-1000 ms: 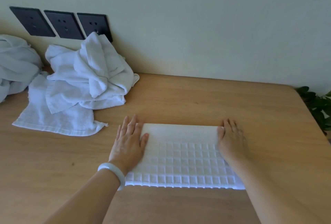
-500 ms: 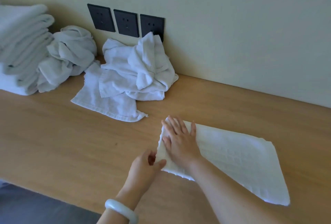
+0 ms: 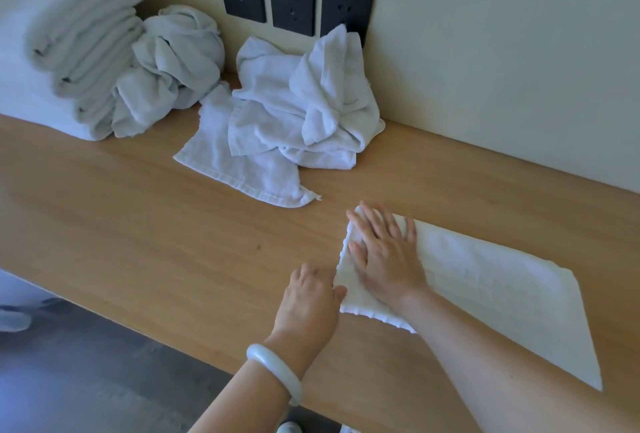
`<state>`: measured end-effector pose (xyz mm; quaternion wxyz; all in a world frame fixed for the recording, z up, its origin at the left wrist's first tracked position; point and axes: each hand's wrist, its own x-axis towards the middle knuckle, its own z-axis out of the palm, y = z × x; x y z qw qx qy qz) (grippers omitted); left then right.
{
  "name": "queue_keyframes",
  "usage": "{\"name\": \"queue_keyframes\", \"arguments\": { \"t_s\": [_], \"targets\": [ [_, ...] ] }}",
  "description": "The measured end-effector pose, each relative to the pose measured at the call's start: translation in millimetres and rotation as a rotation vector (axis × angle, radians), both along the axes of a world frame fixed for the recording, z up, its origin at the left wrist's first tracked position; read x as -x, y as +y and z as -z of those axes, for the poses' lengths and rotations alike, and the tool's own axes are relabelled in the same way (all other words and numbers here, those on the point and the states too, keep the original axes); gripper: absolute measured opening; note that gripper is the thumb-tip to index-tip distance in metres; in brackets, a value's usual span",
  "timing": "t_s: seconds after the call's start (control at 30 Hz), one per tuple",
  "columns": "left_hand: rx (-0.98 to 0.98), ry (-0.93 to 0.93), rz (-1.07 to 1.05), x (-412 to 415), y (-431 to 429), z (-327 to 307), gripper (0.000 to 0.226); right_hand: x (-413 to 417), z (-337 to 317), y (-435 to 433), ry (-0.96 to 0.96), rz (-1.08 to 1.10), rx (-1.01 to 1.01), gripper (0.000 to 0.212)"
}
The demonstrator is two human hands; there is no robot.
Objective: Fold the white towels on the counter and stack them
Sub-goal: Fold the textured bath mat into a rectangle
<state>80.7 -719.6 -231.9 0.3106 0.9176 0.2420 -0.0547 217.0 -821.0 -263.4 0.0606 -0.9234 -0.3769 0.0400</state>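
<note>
Presses spread right hand (image 3: pixel 384 252) flat on folded white towel (image 3: pixel 491 294), 9 o'clock end; pinches that edge with curled left hand (image 3: pixel 310 297). Crumpled towels (image 3: pixel 298 110) at 11 o'clock.

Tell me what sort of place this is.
Probably a hotel room or housekeeping area, though I can't be sure: a long wooden counter against a plain wall, three black sockets above it, and a tall stack of folded white towels beside loose towels.
</note>
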Motion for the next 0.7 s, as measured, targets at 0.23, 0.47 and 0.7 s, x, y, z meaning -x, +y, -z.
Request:
{"name": "queue_keyframes", "arguments": {
  "t_s": [0.23, 0.47, 0.7],
  "targets": [
    [-0.225, -0.207, 0.256, -72, -32, -1, 0.070, -14, -32, -20, 0.643, 0.393, -0.728, 0.043],
    [-0.420, -0.031, 0.274, -79, -36, 30, 0.060, -20, 0, -197, 0.041, 0.399, -0.093, 0.064],
    [-0.355, -0.014, 0.258, -83, -42, 28, 0.059, -36, 13, -256, 0.174, 0.692, -0.187, 0.062]
  ]
}}
